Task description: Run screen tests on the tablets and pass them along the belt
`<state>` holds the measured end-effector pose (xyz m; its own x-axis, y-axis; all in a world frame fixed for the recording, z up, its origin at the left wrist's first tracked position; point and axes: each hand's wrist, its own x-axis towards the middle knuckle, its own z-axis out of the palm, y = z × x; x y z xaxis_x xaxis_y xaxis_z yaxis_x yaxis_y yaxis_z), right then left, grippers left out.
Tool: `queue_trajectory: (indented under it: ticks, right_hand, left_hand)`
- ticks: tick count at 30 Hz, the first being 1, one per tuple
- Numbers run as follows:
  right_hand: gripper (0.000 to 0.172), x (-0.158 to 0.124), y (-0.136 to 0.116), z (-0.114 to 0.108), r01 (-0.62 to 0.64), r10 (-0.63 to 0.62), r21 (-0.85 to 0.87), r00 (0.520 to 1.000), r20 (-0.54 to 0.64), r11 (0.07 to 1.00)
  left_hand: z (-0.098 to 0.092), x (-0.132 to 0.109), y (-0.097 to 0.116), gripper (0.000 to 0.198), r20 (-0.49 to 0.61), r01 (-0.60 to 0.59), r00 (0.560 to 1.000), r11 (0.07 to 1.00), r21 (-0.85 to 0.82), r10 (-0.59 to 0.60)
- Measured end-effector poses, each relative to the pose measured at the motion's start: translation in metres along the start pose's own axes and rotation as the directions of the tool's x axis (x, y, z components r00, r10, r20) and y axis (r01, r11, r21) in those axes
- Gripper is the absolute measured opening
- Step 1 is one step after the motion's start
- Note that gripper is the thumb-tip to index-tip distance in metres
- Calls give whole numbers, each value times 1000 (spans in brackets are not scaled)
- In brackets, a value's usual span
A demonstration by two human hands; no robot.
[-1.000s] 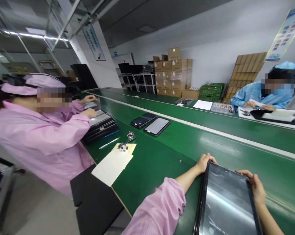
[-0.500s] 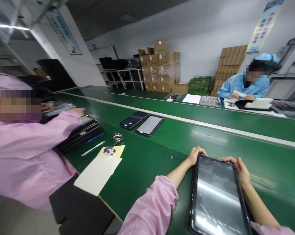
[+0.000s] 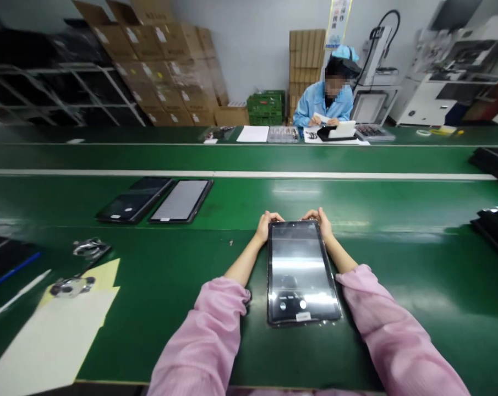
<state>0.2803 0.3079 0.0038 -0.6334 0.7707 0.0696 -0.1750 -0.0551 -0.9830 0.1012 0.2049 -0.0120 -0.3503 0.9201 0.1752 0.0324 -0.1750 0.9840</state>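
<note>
A black-framed tablet (image 3: 300,273) with a glossy, reflective screen lies flat on the green workbench (image 3: 401,330), directly in front of me. My left hand (image 3: 267,226) curls over the tablet's far left corner, and my right hand (image 3: 319,221) holds its far right corner. Pink sleeves cover both forearms. Farther along the bench, two more dark tablets (image 3: 180,201) (image 3: 133,201) lie side by side, left of my hands and out of reach of my fingers.
At the left lie cream paper (image 3: 46,341), yellow paper (image 3: 106,275) and small metal parts (image 3: 89,248). Black stacked trays (image 3: 496,236) stand at the right edge. A co-worker in blue (image 3: 325,99) sits across a second belt, with cardboard boxes (image 3: 162,71) behind.
My view has swung right, away from the pink-clad co-worker, and now faces straight across the bench. The tablet appears squarely ahead, with both hands still at its far corners.
</note>
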Motion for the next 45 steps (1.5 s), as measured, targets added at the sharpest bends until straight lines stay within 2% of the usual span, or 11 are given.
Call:
queue_trajectory:
  ticks: [5,7,8,10,12,13,15,21,26,31,45]
  right_hand:
    - [70,-15,-24,-8,116,-132,-148,986,-104,982]
    - [60,-36,-48,-5,241,-239,-285,970,42,928]
    - [55,-50,-60,-2,359,-294,-377,930,221,854]
    - [47,-79,-81,11,638,-302,-431,723,622,638]
    - [43,-105,-91,26,810,-229,-358,500,835,464]
    - [40,-115,-92,33,852,-195,-328,432,880,409]
    - [34,-127,-88,45,887,-134,-311,374,918,342]
    - [28,-128,-97,41,891,-102,-372,408,907,262]
    - [45,-112,-135,0,824,-378,-501,566,732,264]
    - [49,-88,-136,-29,713,-373,-675,688,623,188]
    - [47,-85,-134,-28,686,-224,-701,727,649,195]
  left_hand:
    - [-2,0,-2,88,-18,24,1000,999,-28,-24]
    - [-3,-1,-2,87,-15,29,999,999,-25,-30]
    - [-3,-1,-2,87,-13,32,999,999,-23,-32]
    - [-3,-1,-2,86,-10,35,999,999,-20,-36]
    - [-2,-1,-2,87,-11,39,999,999,-19,-39]
    - [-1,0,-2,88,-13,39,999,999,-19,-40]
    - [0,0,-1,89,-17,39,999,999,-18,-39]
    - [0,0,0,89,-24,41,999,999,-4,-41]
    - [0,0,0,90,-15,23,1000,1000,-10,-23]
    - [0,-1,1,88,3,0,1000,1000,-31,0]
    - [-1,-1,-2,88,5,13,1000,1000,-25,-13]
